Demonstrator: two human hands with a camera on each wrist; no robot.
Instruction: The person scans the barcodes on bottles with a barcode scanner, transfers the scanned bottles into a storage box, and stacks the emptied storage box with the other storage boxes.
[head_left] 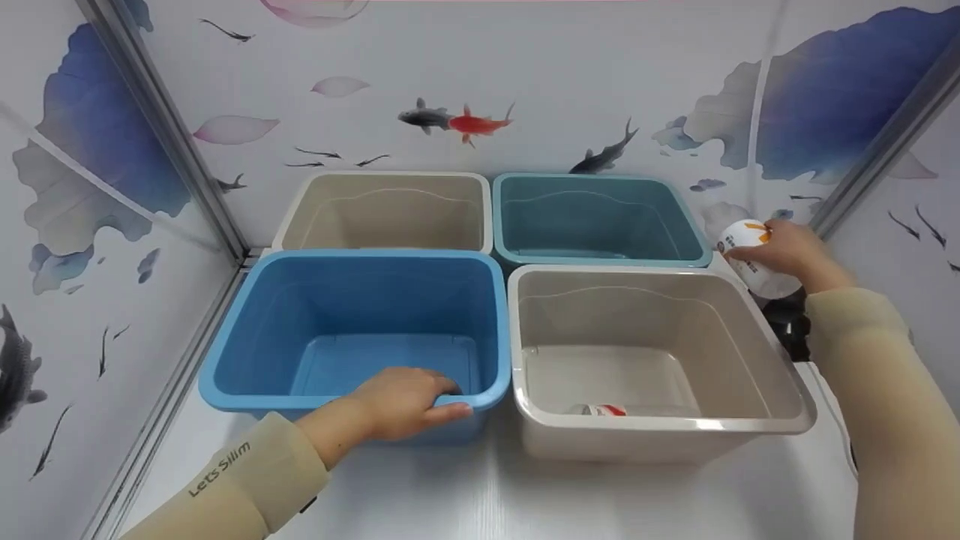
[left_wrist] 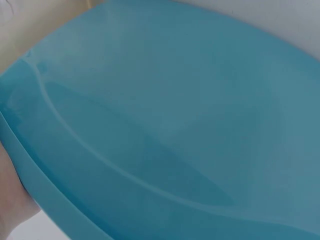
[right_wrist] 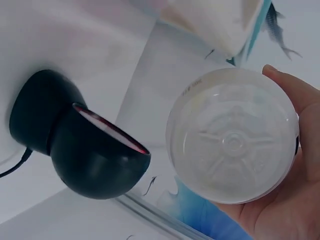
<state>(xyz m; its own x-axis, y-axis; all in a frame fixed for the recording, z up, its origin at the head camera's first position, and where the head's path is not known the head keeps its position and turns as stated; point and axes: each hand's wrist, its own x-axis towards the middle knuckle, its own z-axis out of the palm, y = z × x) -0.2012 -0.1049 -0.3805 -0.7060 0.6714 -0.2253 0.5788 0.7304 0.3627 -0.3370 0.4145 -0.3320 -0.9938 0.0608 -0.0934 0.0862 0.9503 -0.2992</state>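
On the near rim of the blue tub (head_left: 360, 256), close to its right corner, my left hand (head_left: 397, 401) grips with the thumb outside and the fingers going inside, partly hidden. The left wrist view is mostly filled by the wall of this blue tub (left_wrist: 175, 110), the hand (left_wrist: 12, 195) at its lower left edge. At the far right my right hand (head_left: 795, 251) holds a white plastic bottle (head_left: 750, 259) with an orange-and-white label, tilted beside the tubs. Its round, ribbed translucent base (right_wrist: 232, 145) faces the right wrist camera, with the hand (right_wrist: 310, 150) around its side.
Behind stand a beige tub (head_left: 484, 214) and a teal tub (head_left: 600, 177). A front beige tub (head_left: 645, 424) contains a clear item with a red-and-white label (head_left: 606, 410). A black rounded device (right_wrist: 100, 155) with a cable sits below the right hand. Printed panels (head_left: 525, 60) enclose the table.
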